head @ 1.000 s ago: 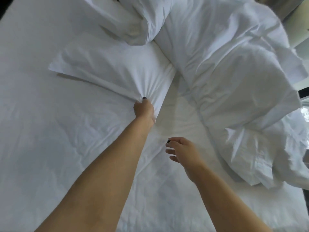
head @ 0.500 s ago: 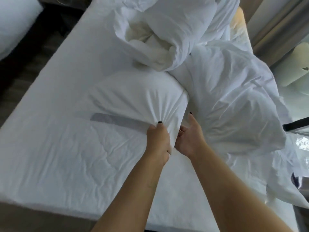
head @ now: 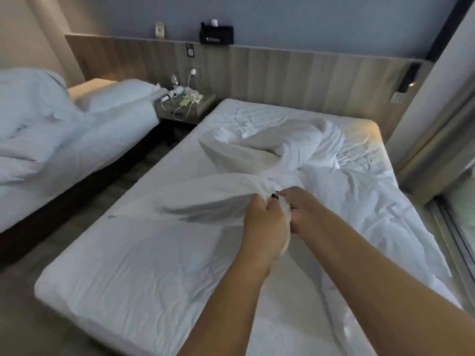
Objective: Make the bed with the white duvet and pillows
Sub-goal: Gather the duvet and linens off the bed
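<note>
Pillow (head: 205,199) now lifted off the bed (head: 128,278), left hand (head: 264,222) and right hand (head: 300,204) together gripping its edge, one crumpled duvet (head: 295,145) behind, possibly blurred.

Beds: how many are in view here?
2. The bed being made fills the centre, with the duvet bunched on it. A second bed stands to the left, past the nightstand. None seems hidden.
</note>
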Tool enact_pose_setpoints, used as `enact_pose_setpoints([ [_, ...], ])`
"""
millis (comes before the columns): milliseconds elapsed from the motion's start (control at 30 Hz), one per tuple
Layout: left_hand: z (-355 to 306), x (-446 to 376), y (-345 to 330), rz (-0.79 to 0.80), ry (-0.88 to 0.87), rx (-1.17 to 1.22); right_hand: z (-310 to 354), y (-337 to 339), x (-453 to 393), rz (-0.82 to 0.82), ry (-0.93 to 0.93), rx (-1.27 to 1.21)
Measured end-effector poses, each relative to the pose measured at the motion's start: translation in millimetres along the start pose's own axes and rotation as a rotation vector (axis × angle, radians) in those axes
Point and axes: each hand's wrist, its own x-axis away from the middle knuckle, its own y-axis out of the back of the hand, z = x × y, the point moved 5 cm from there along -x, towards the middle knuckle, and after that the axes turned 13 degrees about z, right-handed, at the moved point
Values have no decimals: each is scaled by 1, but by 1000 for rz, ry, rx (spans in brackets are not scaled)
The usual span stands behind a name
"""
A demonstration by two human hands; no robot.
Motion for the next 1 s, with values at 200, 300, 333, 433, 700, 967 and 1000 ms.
enact_pose_setpoints([
  [200,-95,43,-2,3,-728,-86,102,38,124,143,291,-171],
  [300,-96,49,19,-214,-884,-914,104,59,150,104,288,-167],
  [333,-87,44,28,-224,-744,-1133,99,64,149,99,277,-143],
  [433,-34,30,45,-2,-152,-1224,73,76,128,116,206,-165],
  [700,75,27,37,-140,-83,-1120,2,103,86,56,149,-73],
  [967,68,29,35,-321,-322,-826,-68,160,88,-89,357,361],
  [1000,53,32,35,-322,-418,-833,-67,160,81,-67,436,483],
])
